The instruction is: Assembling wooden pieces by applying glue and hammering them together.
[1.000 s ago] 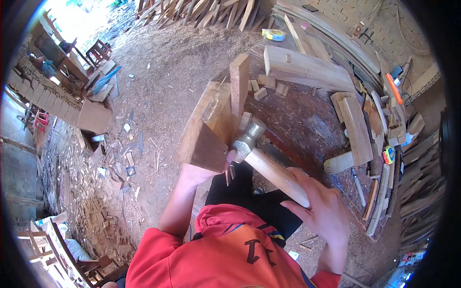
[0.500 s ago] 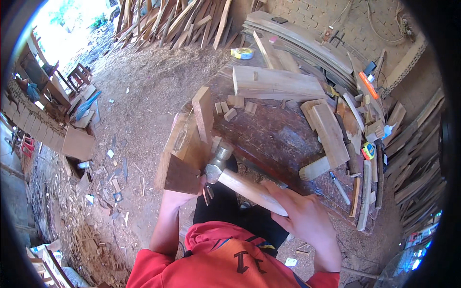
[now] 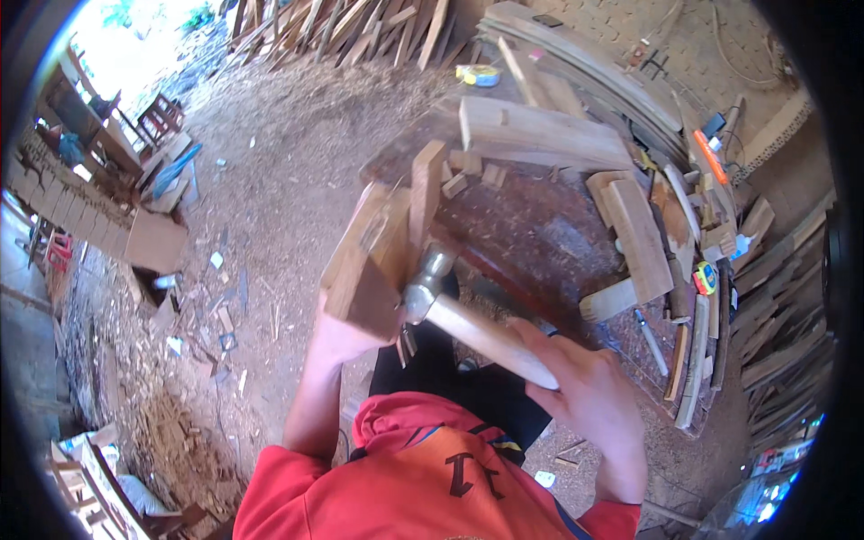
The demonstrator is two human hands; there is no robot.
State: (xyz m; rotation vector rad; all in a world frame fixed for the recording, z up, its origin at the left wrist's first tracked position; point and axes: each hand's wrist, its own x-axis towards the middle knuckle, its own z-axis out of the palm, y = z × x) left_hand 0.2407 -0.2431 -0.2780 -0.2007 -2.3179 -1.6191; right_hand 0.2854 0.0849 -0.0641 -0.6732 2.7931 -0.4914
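Gripping a claw hammer (image 3: pixel 450 301) by its pale wooden handle, right hand (image 3: pixel 580 396) sits lower right of centre, fingers wrapped tight around the handle end. Hammer runs diagonally up-left; steel head is at frame centre, touching or just beside the lower edge of a wooden assembly (image 3: pixel 382 256).

Left hand (image 3: pixel 346 337) is just left of centre, under that assembly, pressed against its near end. Fingers mostly hidden behind the wood, so can't tell exactly how they're curled; it looks like a hold on the block's underside.

Assembly: thick brown blocks joined, one narrow upright piece sticking up toward top centre. It's tilted, near end toward the person, far end over the dark workbench (image 3: pixel 540 234).

On the bench, centre to right: a long pale plank (image 3: pixel 540 135) lying crosswise, small offcut blocks (image 3: pixel 468 171) just beside the upright piece, a shorter board (image 3: pixel 639 238) angled down the right side. Yellow tape measure (image 3: pixel 705 279) at the right edge of the bench. Stacked planks (image 3: pixel 594 63) upper right.

Sawdust-covered floor (image 3: pixel 270 180) fills the left half. Red shirt (image 3: pixel 405 477) along the bottom.
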